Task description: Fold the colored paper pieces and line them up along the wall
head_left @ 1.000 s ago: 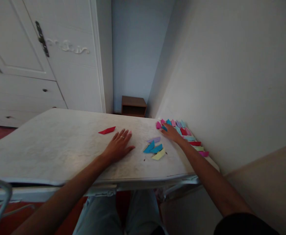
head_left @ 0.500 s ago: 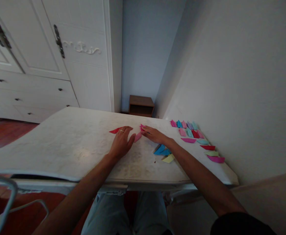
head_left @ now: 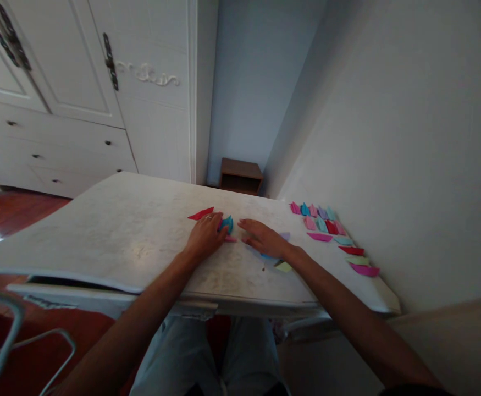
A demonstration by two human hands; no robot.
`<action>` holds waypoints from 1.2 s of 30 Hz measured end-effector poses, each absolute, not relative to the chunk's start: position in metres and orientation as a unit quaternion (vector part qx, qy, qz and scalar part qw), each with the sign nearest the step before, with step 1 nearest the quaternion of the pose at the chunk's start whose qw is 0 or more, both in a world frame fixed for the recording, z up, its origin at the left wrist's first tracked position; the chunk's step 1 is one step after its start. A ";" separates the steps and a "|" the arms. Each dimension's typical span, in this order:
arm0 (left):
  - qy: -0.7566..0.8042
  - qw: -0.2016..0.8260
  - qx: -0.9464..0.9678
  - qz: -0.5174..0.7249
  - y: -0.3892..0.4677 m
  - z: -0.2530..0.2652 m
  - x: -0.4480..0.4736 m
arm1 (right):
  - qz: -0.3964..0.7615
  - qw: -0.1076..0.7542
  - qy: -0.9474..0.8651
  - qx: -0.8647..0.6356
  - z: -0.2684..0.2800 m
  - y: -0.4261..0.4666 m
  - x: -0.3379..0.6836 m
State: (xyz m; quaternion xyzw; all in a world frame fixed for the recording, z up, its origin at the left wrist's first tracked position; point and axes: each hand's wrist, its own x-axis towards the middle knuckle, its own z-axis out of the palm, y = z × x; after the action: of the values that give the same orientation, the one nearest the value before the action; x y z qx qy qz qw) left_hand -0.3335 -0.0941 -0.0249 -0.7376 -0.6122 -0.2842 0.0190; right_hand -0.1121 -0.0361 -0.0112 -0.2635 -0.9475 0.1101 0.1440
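My left hand [head_left: 205, 235] rests on the white table with a small blue folded paper boat [head_left: 227, 223] between its thumb and fingers. A bit of magenta paper shows beside the blue one, mostly hidden by the fingers. Under the thumb a pink folded paper [head_left: 231, 239] sticks out. Just beyond the left fingertips lies a red paper boat [head_left: 201, 213]. My right hand [head_left: 263, 238] hovers low over the table, fingers stretched and apart, holding nothing visible. Partly covered by that hand and wrist are a lilac paper [head_left: 285, 236], a blue paper [head_left: 268, 256] and a yellow one [head_left: 283, 267].
Folded paper boats in several colours stand in rows at the table's right, such as a magenta boat [head_left: 320, 237] and a red boat [head_left: 351, 251]. The wall borders that side. Behind the table are a white wardrobe [head_left: 153, 126] and a brown box shelf [head_left: 241, 168].
A blue paper boat now shows at my left hand, where pink papers lay between the hands. My right hand has moved right and slightly nearer me, away from the magenta paper. The view has shifted slightly.
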 end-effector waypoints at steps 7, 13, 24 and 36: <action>-0.620 0.036 -0.743 -0.248 -0.099 -0.023 -0.340 | 0.033 0.115 -0.971 -0.206 -0.007 -0.051 -0.144; -0.685 0.060 -0.684 -0.242 -0.111 -0.010 -0.344 | 0.008 0.132 -0.951 -0.279 0.002 -0.062 -0.106; -0.474 -0.003 -0.821 -0.319 -0.115 -0.014 -0.335 | -0.035 0.193 -0.805 -0.560 0.012 -0.019 0.043; -0.541 0.056 -0.791 -0.281 -0.103 -0.018 -0.329 | 0.019 0.142 -0.825 -0.547 -0.014 -0.052 0.057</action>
State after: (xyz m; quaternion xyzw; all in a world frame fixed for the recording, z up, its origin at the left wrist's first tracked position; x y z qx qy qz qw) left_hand -0.3285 -0.1029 -0.0182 -0.7912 -0.5405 -0.2806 0.0557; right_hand 0.0566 -0.0520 -0.0138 -0.5473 -0.8247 0.0185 0.1417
